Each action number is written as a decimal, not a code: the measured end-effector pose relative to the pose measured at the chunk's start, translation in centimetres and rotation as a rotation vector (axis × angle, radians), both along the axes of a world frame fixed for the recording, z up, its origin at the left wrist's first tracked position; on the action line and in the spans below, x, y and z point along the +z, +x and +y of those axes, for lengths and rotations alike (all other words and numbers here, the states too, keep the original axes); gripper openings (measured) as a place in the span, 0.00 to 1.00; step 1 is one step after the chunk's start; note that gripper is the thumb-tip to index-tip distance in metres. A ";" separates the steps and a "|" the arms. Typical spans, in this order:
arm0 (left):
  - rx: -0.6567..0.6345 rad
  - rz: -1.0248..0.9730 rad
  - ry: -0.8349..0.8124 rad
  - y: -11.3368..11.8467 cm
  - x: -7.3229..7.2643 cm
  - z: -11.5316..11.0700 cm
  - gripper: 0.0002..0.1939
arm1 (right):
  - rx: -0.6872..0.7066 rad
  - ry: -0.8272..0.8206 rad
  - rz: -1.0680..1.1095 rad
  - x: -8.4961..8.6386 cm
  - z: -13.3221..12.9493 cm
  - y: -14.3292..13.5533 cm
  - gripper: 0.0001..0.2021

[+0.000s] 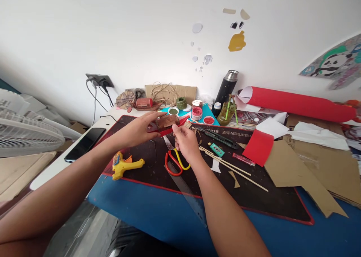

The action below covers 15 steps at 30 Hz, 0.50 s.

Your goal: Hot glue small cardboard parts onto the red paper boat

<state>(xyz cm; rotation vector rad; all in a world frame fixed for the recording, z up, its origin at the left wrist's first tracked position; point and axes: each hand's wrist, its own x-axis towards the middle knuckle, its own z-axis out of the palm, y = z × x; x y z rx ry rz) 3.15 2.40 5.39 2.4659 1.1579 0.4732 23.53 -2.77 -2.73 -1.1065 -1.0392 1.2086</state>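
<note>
Work at a desk, with places given relative to the scissors with red and yellow handles (172,150), which lie on a black desk mat with a red edge (254,191). Just beyond the scissors is a small red-and-brown piece (168,121), its material unclear. The left hand (146,129), beyond and to the left of the scissors, grips this piece at its left side, fingers laid over the top and thumb below. The right hand (184,142), just right of the scissors' blades, is curled, with thumb and forefinger pressed together near the piece's right end; whether they pinch anything cannot be told. Left of the scissors lies a yellow plastic glue gun (122,168); on their near side, a long grey metal blade (187,195) extends past the mat's edge. To their right are 2 thin pale wooden sticks (237,170), a teal lighter (216,149) and a dark green utility knife (217,136). Farther beyond the scissors stand a dark green paint pot (181,103) and a pinkish-red paint pot (196,113); beyond and to the right leans a black cylindrical flask with a metal cap (226,87).
</note>
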 end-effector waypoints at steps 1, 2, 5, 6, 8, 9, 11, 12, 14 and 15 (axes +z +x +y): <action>-0.005 -0.003 0.006 0.0 0.0 0.0 0.41 | -0.001 0.001 0.001 0.0 0.0 0.0 0.31; -0.009 -0.006 0.011 0.0 -0.1 -0.1 0.41 | -0.001 -0.001 0.002 -0.1 0.0 0.0 0.31; -0.016 -0.007 0.017 0.1 -0.1 -0.1 0.41 | 0.001 -0.014 0.001 0.0 0.0 0.0 0.31; -0.015 -0.004 0.015 0.1 -0.1 -0.1 0.41 | 0.002 -0.015 -0.001 0.1 0.0 0.0 0.31; -0.008 0.003 0.005 0.1 0.0 0.0 0.41 | -0.004 -0.011 -0.002 0.2 0.0 0.0 0.31; 0.000 0.003 -0.003 0.1 0.0 0.0 0.42 | -0.011 -0.010 0.004 0.3 0.0 0.0 0.31; 0.020 -0.019 -0.039 0.1 0.2 0.0 0.44 | -0.021 -0.014 0.034 0.4 0.0 0.0 0.30; 0.035 -0.041 -0.066 0.1 0.3 0.0 0.45 | -0.025 -0.019 0.057 0.4 0.1 0.0 0.30; 0.072 -0.102 -0.122 0.3 0.6 -0.2 0.47 | -0.026 -0.033 0.110 0.3 0.2 0.1 0.30; 0.092 -0.138 -0.146 0.4 0.8 -0.3 0.48 | -0.024 -0.040 0.136 0.3 0.2 0.1 0.30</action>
